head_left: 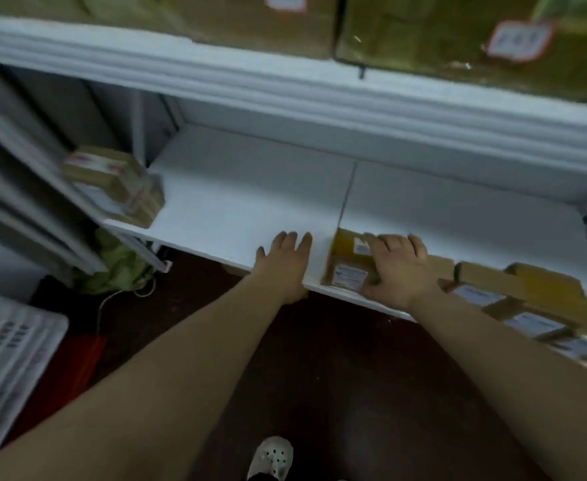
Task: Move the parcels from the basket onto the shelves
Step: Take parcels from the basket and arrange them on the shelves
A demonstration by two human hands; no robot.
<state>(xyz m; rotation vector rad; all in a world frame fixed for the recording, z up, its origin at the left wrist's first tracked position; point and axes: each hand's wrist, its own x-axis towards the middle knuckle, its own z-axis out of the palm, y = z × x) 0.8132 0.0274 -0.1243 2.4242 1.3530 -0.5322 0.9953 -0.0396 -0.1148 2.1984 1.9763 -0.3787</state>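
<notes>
Both arms reach to the white shelf point(250, 189). The left hand point(285, 263) lies flat on its front edge, fingers straight and close together, holding nothing. The right hand point(401, 269) grips a small brown parcel point(346, 263) from above, fingers curled over its top, and the parcel sits on the shelf at the front. A row of parcels point(528, 296) lies just right of it, a stack point(118, 185) far left. The basket point(10, 355) stands low on the left.
</notes>
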